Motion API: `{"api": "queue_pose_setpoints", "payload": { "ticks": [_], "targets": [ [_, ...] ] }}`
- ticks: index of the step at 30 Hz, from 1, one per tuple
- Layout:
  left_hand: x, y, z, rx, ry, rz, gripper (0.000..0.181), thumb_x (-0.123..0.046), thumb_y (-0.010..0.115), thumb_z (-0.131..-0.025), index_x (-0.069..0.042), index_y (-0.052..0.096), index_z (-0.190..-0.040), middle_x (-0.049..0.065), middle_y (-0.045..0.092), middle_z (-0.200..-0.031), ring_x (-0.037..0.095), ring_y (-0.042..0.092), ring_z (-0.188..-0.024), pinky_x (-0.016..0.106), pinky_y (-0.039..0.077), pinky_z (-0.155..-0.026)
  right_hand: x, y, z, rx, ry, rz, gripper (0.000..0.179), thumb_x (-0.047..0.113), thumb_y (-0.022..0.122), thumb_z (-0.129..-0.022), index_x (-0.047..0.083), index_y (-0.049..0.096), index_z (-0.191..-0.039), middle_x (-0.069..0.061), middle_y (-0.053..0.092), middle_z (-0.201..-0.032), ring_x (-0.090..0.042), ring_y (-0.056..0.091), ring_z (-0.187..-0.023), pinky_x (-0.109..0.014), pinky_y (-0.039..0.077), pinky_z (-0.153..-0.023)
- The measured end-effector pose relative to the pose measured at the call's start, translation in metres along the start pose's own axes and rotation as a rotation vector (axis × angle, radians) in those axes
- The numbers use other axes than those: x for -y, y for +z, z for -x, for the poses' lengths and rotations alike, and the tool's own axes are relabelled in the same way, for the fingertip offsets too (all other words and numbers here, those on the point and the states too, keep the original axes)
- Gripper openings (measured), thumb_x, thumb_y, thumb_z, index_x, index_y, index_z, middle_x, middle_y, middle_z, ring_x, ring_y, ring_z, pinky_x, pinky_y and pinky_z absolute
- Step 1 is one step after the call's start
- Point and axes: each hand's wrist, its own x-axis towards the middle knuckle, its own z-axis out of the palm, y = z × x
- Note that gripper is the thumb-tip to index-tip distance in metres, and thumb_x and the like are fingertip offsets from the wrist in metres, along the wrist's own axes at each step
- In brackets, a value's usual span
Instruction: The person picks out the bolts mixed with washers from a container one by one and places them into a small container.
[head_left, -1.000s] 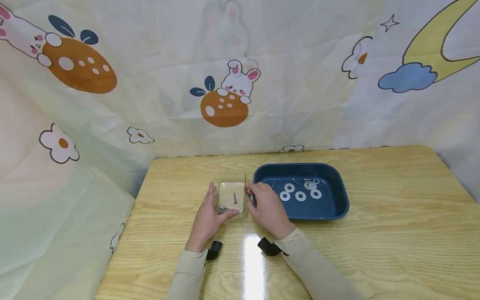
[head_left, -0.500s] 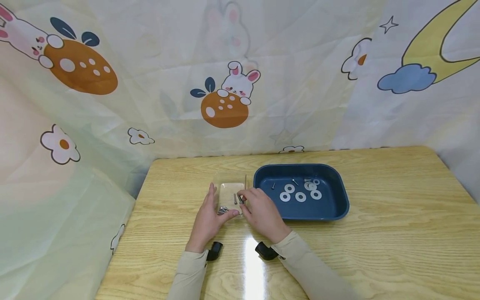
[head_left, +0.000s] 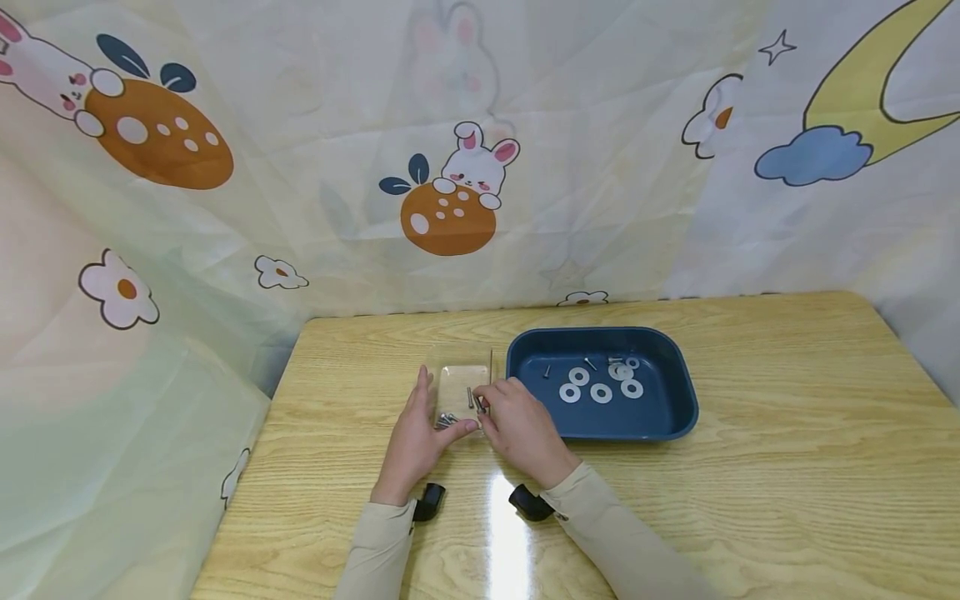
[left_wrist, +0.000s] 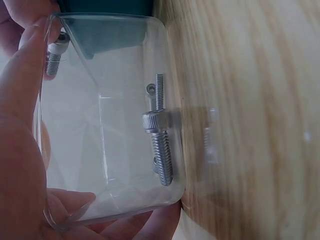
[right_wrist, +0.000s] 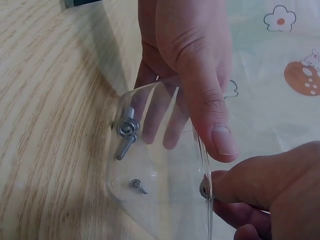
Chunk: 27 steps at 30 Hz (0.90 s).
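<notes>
A clear plastic box [head_left: 459,379] stands on the table. My left hand [head_left: 415,440] holds it, thumb along the near rim and fingers around the left side. Several metal socket-head screws [head_left: 446,420] lie in its near left corner, with a single screw [head_left: 470,398] toward the right. My right hand [head_left: 527,427] is at the box's right near side, pinching another socket-head screw [head_left: 481,405] between thumb and fingertips. In the left wrist view this pinched screw [left_wrist: 55,56] points down inside the rim, above the box floor. The right wrist view shows only its head [right_wrist: 203,188].
A dark blue tray [head_left: 600,437] sits right of the box. In it are several white washers [head_left: 601,393] and a few small screws [head_left: 547,372]. The wooden table [head_left: 787,417] extends to the right; a printed curtain [head_left: 600,208] hangs behind.
My right hand has moved left and slightly nearer, from beside the box's right wall to over the box, carrying the pinched screw. The left hand and box have stayed put.
</notes>
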Motion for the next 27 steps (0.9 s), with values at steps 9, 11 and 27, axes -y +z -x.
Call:
{"api": "queue_pose_setpoints", "payload": {
  "ticks": [9, 11, 27],
  "targets": [
    [-0.0002, 0.0011, 0.0007, -0.015, 0.011, 0.008, 0.123, -0.072, 0.065, -0.062, -0.019, -0.003, -0.150, 0.007, 0.026, -0.150, 0.031, 0.034, -0.131, 0.049, 0.031, -0.104, 0.0002, -0.0011, 0.0001, 0.026, -0.013, 0.023, 0.026, 0.015, 0.070, -0.081, 0.008, 0.067, -0.105, 0.002, 0.063, -0.093, -0.011, 0.050, -0.085, -0.024, 0.046, -0.067],
    [-0.0004, 0.0011, 0.0006, -0.016, 0.008, 0.009, 0.123, -0.072, 0.065, -0.062, -0.019, -0.003, -0.150, 0.007, 0.027, -0.150, 0.031, 0.035, -0.131, 0.049, 0.032, -0.103, 0.0003, -0.0012, 0.0002, 0.029, -0.013, 0.018, 0.025, 0.014, 0.070, -0.081, 0.008, 0.067, -0.105, 0.002, 0.063, -0.093, -0.011, 0.049, -0.085, -0.024, 0.046, -0.067],
    [0.0003, 0.0003, 0.0000, -0.011, 0.001, 0.000, 0.120, -0.068, 0.067, -0.065, -0.020, -0.003, -0.150, 0.007, 0.027, -0.150, 0.032, 0.032, -0.132, 0.050, 0.031, -0.103, -0.0021, -0.0024, -0.0016, 0.003, 0.000, 0.006, 0.023, 0.017, 0.069, -0.082, 0.011, 0.068, -0.104, 0.002, 0.063, -0.099, -0.012, 0.052, -0.091, -0.025, 0.048, -0.073]
  ]
}}
